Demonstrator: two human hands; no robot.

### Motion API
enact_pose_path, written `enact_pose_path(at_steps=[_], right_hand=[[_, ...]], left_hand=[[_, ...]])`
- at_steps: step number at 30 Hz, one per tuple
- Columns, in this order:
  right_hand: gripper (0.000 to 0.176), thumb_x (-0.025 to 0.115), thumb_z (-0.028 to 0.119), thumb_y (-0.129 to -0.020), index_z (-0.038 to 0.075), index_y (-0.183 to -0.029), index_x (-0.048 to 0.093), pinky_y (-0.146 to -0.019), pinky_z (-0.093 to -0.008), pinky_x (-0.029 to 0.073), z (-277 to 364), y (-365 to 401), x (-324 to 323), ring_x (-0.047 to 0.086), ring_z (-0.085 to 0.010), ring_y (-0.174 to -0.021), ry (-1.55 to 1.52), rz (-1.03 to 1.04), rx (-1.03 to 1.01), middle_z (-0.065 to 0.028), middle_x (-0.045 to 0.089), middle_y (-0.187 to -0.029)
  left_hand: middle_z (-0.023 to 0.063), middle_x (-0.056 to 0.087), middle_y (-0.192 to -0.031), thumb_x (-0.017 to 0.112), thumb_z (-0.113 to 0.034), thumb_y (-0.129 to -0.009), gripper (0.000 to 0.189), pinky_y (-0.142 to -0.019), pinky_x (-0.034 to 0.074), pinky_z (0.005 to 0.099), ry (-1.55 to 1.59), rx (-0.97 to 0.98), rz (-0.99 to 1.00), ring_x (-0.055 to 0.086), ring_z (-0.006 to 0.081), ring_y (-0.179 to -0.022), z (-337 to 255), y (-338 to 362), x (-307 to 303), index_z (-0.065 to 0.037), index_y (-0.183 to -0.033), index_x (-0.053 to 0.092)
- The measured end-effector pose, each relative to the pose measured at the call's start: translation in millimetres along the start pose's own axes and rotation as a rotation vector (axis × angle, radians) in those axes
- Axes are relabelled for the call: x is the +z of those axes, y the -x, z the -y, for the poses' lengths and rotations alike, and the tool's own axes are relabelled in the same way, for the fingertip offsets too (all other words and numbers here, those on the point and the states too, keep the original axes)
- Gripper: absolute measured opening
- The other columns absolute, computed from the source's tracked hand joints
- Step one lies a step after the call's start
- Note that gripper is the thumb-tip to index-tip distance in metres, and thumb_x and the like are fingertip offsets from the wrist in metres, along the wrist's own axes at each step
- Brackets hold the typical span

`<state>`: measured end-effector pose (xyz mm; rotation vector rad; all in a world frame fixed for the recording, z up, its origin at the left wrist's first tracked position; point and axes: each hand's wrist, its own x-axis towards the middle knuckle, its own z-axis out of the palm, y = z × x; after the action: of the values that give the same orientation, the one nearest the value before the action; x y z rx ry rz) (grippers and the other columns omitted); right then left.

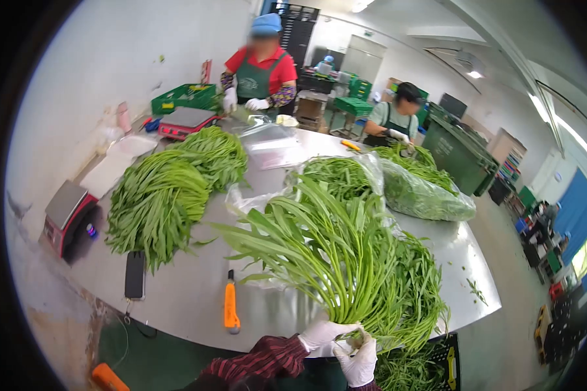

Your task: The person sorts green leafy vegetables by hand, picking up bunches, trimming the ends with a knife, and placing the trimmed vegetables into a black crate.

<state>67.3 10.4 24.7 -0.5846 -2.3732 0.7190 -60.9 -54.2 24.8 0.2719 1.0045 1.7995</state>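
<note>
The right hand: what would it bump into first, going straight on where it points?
Probably the left hand just ahead, then the leafy greens beyond, though depth is unclear.

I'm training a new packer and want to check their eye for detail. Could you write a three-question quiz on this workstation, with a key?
1. Name the tool on the table between the phone and the wearer's left hand.
2. True or false: the left hand is bare.
3. Fill in the blank: the left hand is at the ____ end of the leafy bunch, not the leaf end.

Key:
1. The orange cutter.
2. False; it wears a white glove.
3. Stem.
</note>
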Motion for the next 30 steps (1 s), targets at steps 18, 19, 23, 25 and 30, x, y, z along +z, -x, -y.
enact_pose_path(at_steps=[18,19,23,25,30], right_hand=[[0.032,0.071,0.004,-0.062,-0.006,-0.091,0.062,-0.068,-0.0281,0.049,4.2,-3.7,49.6,0.062,-0.0164,-0.073,-0.457,0.130,0.226,-0.0101,0.064,-0.082],[0.032,0.071,0.004,-0.062,-0.006,-0.091,0.062,-0.068,-0.0281,0.049,15.0,-6.2,47.7,0.062,-0.0164,-0.073,-0.456,0.133,0.227,-0.0101,0.064,-0.082],[0.025,0.068,0.003,-0.066,-0.007,-0.089,0.062,-0.065,-0.0267,0.049,22.5,-14.4,53.3,0.061,-0.0139,-0.070,-0.729,0.047,0.383,-0.0095,0.064,-0.080],[0.022,0.064,0.002,-0.071,-0.006,-0.092,0.060,-0.060,-0.0251,0.048,13.0,-17.5,56.0,0.060,-0.0128,-0.066,-0.714,0.035,0.344,-0.0076,0.063,-0.075],[0.017,0.063,0.002,-0.072,-0.004,-0.087,0.058,-0.051,-0.0232,0.046,13.4,-31.1,36.5,0.057,-0.0119,-0.053,-0.867,0.087,0.512,-0.0056,0.060,-0.067]], left_hand=[[0.0055,0.063,-0.103,0.067,-0.012,-0.079,0.035,-0.083,0.044,0.0252,0.028,-0.135,0.225,0.058,0.0129,-0.091,-19.5,32.2,-18.0,-0.001,-0.111,0.060],[0.0059,0.063,-0.103,0.068,-0.014,-0.080,0.036,-0.082,0.044,0.0249,0.027,-0.120,0.238,0.058,0.0129,-0.091,-16.8,29.8,-18.7,0.000,-0.112,0.059],[0.0076,0.064,-0.101,0.071,-0.019,-0.078,0.042,-0.080,0.045,0.0250,-0.090,-0.088,0.190,0.058,0.0138,-0.090,-35.6,32.1,-13.9,0.001,-0.112,0.059],[0.0068,0.064,-0.097,0.071,-0.027,-0.079,0.044,-0.079,0.044,0.0248,-0.194,-0.057,0.178,0.057,0.0131,-0.087,-38.5,28.9,-17.8,0.001,-0.112,0.059],[0.0084,0.063,-0.097,0.065,-0.039,-0.082,0.057,-0.080,0.046,0.0244,-0.271,0.283,0.106,0.059,0.0157,-0.093,7.0,9.5,-61.0,0.001,-0.121,0.050]])
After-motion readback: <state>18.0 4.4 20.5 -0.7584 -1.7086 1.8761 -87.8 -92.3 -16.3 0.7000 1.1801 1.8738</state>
